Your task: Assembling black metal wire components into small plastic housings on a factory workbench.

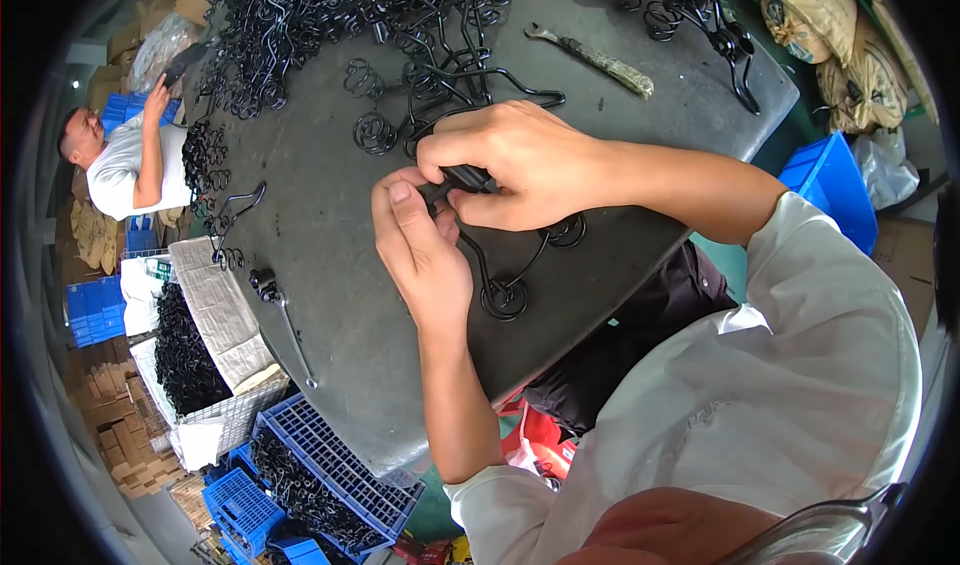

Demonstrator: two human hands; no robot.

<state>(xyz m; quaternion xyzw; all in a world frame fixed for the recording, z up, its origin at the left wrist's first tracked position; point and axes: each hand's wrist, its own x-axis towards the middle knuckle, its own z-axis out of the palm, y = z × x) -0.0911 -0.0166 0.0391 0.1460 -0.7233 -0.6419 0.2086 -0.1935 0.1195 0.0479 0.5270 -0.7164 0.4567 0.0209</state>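
Note:
Over the dark tabletop [330, 265] my two hands meet at a black bent-wire spring [482, 260] with coils at its ends. My left hand [430, 260] is closed, its thumb and fingers pinching the spring's upper part. From above right, my right hand [520, 160] curls around a short black piece [465, 177] at the same spot. Fingers cover the place where the piece and the wire meet, so I cannot tell how they join. Below my hands one coil [503, 298] hangs close over the table. Just beyond them lie more black wire springs [430, 85].
A large heap of black springs [290, 25] covers the far left. An open-end wrench [590, 60] with a wrapped handle lies far right, another wrench [295, 340] near the left edge. Blue crates [340, 455] and a blue bin [830, 190] flank the table. Another person [130, 160] is at far left.

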